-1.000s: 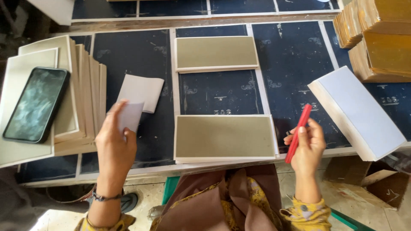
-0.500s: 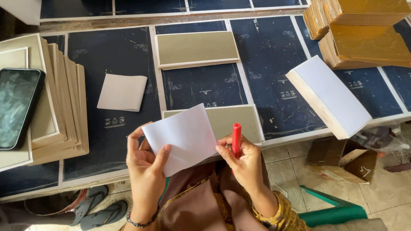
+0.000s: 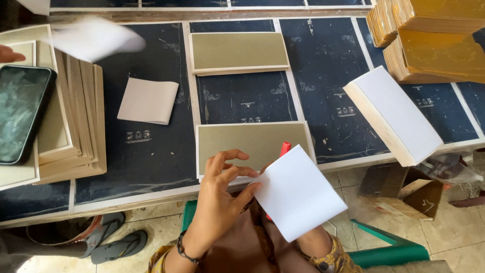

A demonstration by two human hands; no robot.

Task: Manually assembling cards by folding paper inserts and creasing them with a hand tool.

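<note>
- The left hand [image 3: 220,197] is near the bottom middle, fingers spread and slightly curled, its fingertips touching the left edge of a white sheet of paper [image 3: 298,192]
- The white sheet sits tilted, just off the near edge of the table [image 3: 151,167], over the person's lap
- The right hand is almost wholly hidden under the sheet; only its wrist shows below it, so how far it is open cannot be told
- A red pen [image 3: 285,148] pokes out from behind the top edge of the sheet, over the near olive card [image 3: 247,144]
- The near olive card lies flat at the table's near edge; a second olive card [image 3: 238,51] lies farther back, well apart from it
- A small folded pale paper [image 3: 148,100] lies to the left of the two cards
- At the far left a stack of pale boards [image 3: 76,121] carries a dark phone [image 3: 22,112]
- Above the stack a blurred white sheet [image 3: 93,39] is in the air, and another person's fingertip [image 3: 10,53] shows at the left edge
- A thick white block of paper [image 3: 399,114] lies at an angle on the right
- Yellow-brown stacks [image 3: 434,40] fill the far right corner
</note>
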